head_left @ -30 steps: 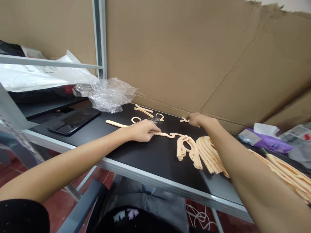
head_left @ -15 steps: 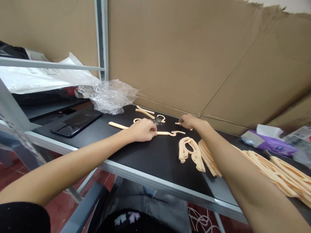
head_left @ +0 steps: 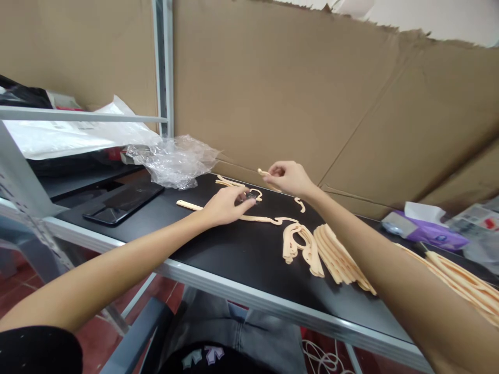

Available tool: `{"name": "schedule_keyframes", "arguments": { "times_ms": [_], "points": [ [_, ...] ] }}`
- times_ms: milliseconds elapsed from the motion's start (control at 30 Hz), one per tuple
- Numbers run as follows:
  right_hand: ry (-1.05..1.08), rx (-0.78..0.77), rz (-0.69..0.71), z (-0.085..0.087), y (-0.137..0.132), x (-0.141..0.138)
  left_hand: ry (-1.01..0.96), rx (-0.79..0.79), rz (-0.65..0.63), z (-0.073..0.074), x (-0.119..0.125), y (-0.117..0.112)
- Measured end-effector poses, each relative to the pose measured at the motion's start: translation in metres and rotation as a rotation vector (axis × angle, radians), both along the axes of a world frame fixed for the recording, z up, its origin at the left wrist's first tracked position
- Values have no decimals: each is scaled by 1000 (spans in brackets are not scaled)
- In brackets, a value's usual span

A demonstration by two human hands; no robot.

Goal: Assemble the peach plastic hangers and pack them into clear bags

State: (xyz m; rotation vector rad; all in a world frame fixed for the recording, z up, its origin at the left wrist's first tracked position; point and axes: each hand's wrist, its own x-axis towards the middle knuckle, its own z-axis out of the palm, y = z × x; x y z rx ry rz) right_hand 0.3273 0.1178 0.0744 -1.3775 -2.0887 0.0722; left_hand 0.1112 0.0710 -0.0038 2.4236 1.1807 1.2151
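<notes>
Gathering seems underway: right hand (head_left: 291, 176) pinches a cream piece (head_left: 263, 172) beyond the strip (head_left: 255, 218); left hand (head_left: 225, 206), fingers parted at dark bits (head_left: 252, 196), likely needs a fine pinch.

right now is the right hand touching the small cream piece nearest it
Touching: the head view shows the right hand pinching the small cream piece, one end of it sticking out past the grip.
</notes>
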Motion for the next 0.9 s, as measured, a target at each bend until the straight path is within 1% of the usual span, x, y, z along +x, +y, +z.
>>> {"name": "schedule_keyframes", "arguments": {
  "times_ms": [67,133,200,233,300,367,400,500,533,567,633,700,800,900],
  "points": [
    [305,-29,90,1,-10,-22,-201,31,33,6,-2,0],
    [497,-120,211,0,-20,-43,-350,63,67,12,-5,0],
    [597,-206,298,-4,-29,-59,-430,55,71,16,-8,0],
    [621,-243,321,-6,-32,-64,-443,21,55,16,-9,0],
    [624,-294,311,-11,-35,-69,-419,-76,17,15,-10,1],
    [526,-292,238,-17,-35,-69,-347,-125,18,13,-12,5],
    [427,-270,185,-20,-35,-68,-305,-123,45,12,-13,7],
    [25,-210,19,-28,-43,-68,-217,-104,191,10,-19,14],
    [-100,-196,-5,-31,-48,-70,-196,-109,239,10,-21,15],
    [-202,-179,-2,-35,-54,-73,-176,-115,280,10,-23,17],
    [-342,-99,101,-43,-66,-83,-141,-116,330,9,-26,19],
    [-427,-38,178,-50,-76,-93,-139,-103,351,10,-28,20],
    [-505,-63,203,-57,-79,-101,-181,-64,346,12,-31,22],
    [-518,-74,200,-58,-71,-97,-194,-42,330,13,-35,24]
  ]
}}
